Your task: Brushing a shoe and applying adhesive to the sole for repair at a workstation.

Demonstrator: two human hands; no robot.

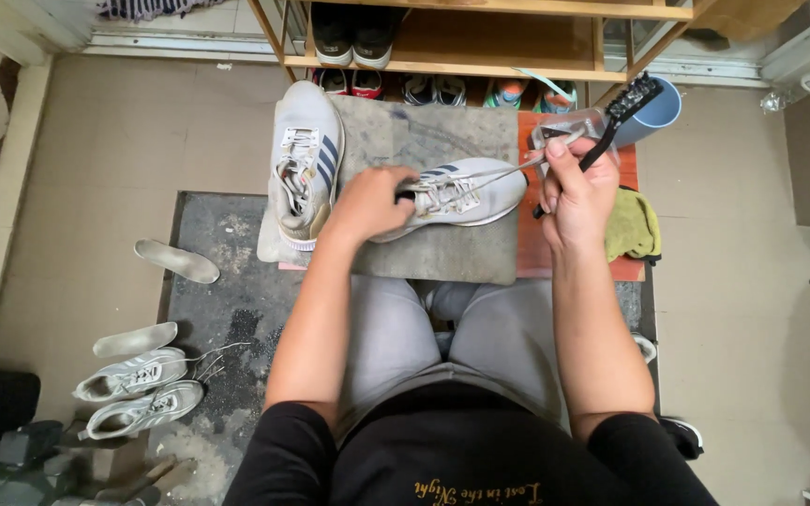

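A white sneaker (pixel 475 192) with dark side stripes lies on its side on a grey mat (pixel 442 248) over my knees. My left hand (pixel 372 201) rests on its heel end, fingers curled over the opening. My right hand (pixel 578 192) is raised to the right of the toe, gripping a black-handled brush (pixel 625 108) and pinching the shoe's lace (pixel 508 169), which stretches taut from the eyelets. The second white sneaker (pixel 307 164) lies on the mat's left part, sole away, laces loose.
A wooden shoe rack (pixel 480 61) with several shoes stands ahead. A blue cup (pixel 660 111) and a yellow-green cloth (pixel 632 225) sit right. Two insoles (pixel 178 260) and another pair of white sneakers (pixel 138 394) lie on the floor at left.
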